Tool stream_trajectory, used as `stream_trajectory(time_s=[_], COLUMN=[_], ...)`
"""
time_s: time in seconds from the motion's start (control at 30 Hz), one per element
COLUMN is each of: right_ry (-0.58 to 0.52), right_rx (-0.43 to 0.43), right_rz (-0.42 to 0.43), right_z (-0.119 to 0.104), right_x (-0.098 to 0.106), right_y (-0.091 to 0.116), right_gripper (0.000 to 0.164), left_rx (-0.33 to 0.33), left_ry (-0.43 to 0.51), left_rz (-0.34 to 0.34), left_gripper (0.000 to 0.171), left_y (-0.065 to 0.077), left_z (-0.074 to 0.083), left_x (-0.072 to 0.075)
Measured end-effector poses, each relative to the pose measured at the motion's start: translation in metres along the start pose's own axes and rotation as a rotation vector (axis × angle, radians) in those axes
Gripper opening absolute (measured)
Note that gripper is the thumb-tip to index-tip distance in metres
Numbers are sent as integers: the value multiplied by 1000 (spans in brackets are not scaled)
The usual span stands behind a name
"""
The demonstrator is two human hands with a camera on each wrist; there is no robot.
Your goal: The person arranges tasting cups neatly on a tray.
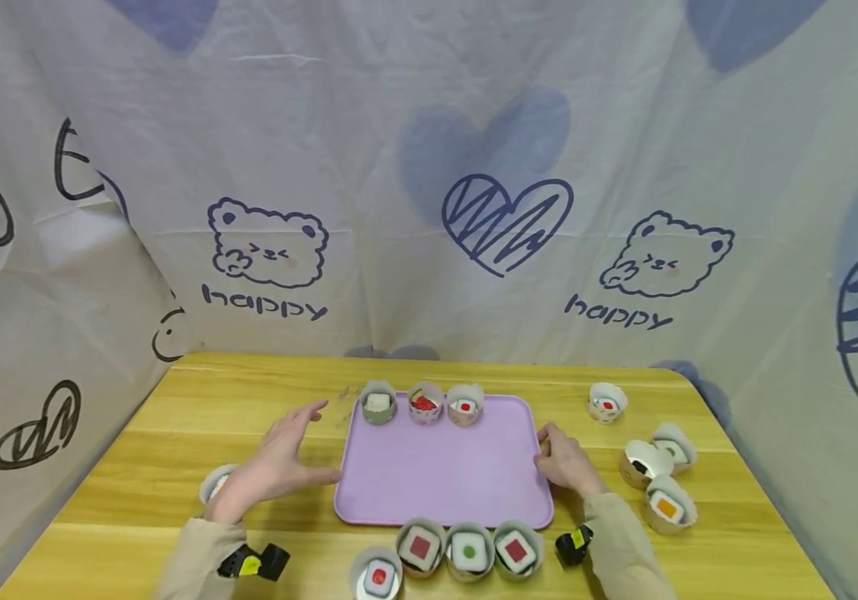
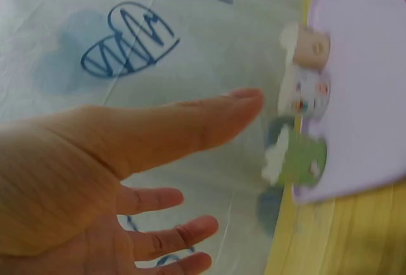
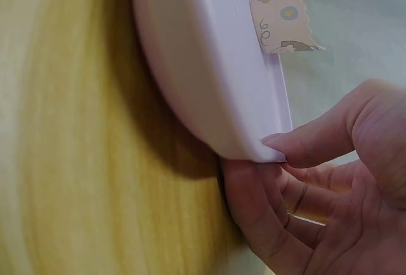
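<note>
A lilac tray (image 1: 436, 471) lies on the wooden table, its right edge pinched by my right hand (image 1: 566, 462). In the right wrist view the thumb (image 3: 311, 142) presses on the tray's rim (image 3: 244, 97) and curled fingers sit beneath it. My left hand (image 1: 279, 458) hovers by the tray's left edge, fingers spread and nothing held. Along the tray's back edge stand three paper cups: a green one (image 1: 379, 403) with a white piece, one with a red topping (image 1: 425, 404), and one holding a white piece with a red centre (image 1: 465, 406).
Several cups with sushi-like pieces, one with a green dot (image 1: 469, 552), line the tray's front side. More cups, including one with an orange centre (image 1: 667, 506), stand to the right. Behind my left wrist is a partly hidden cup (image 1: 215, 481). A printed curtain (image 1: 391, 275) surrounds the table.
</note>
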State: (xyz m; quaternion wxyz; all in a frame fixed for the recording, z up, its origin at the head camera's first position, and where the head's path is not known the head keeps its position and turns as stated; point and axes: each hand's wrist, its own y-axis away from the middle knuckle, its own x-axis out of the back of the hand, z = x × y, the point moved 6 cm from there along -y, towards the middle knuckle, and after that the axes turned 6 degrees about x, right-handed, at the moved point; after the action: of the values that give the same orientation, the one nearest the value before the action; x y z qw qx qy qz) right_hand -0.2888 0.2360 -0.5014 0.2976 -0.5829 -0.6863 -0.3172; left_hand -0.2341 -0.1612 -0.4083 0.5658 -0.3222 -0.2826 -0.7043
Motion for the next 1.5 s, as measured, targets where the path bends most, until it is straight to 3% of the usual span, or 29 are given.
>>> stream_trajectory(time_s=[0.2, 0.4, 0.6, 0.8, 1.07, 1.5], right_ry=[-3, 19, 14, 9, 3, 11], right_rx=[16, 40, 45, 51, 33, 33], right_rz=[5, 24, 20, 16, 12, 10], right_z=[-1, 0, -1, -1, 0, -1], right_x=[1, 3, 2, 1, 2, 3], right_y=[1, 0, 1, 0, 1, 1], right_gripper=[29, 27, 27, 27, 27, 28], left_rx=[82, 139, 131, 112, 159, 182], left_ry=[-106, -139, -181, -141, -98, -33], left_rz=[44, 87, 117, 111, 101, 50], left_gripper=[109, 113, 119, 120, 125, 119], left_y=[9, 17, 24, 29, 33, 32], left_z=[-28, -60, -84, -102, -124, -139], left_x=[12, 20, 25, 24, 19, 16])
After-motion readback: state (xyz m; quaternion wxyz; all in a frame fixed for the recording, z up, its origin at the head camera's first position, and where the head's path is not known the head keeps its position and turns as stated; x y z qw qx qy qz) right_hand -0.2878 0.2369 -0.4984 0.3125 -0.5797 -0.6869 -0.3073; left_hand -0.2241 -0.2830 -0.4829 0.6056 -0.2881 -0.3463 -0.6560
